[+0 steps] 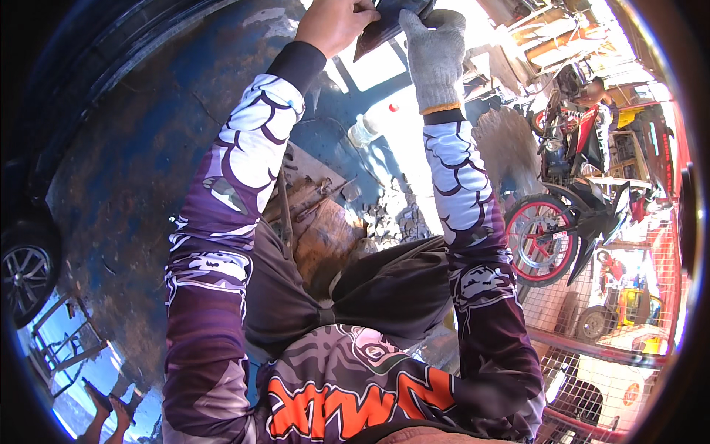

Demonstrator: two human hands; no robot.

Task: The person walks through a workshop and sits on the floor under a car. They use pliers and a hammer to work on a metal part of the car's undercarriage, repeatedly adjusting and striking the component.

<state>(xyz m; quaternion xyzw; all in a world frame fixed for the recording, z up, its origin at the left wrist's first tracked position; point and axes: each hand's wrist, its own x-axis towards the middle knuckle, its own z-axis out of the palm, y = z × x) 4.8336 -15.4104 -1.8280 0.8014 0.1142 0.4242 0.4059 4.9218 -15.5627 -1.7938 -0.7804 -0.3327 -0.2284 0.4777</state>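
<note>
Both my arms reach toward the top edge of the view. My left hand (334, 28) is bare, its fingers curled against the near side of a dark, pointed, flat piece (383, 33). A grey knit work glove covers my right hand (436, 55), which is closed on the other side of that piece, thumb upward. The far part of the piece is cut off by the view's edge, so its kind cannot be told. Below it, between my forearms, a translucent plastic bottle (364, 132) with a red cap is partly washed out by glare.
A worn brown board (325, 244) and a stick lie before my knees. Motorcycles, one with a red-rimmed wheel (542, 240), and another person (597, 95) are at right, near a wire mesh fence (569, 325). A car wheel (28, 272) is at left; someone's bare feet (111, 407) show lower left.
</note>
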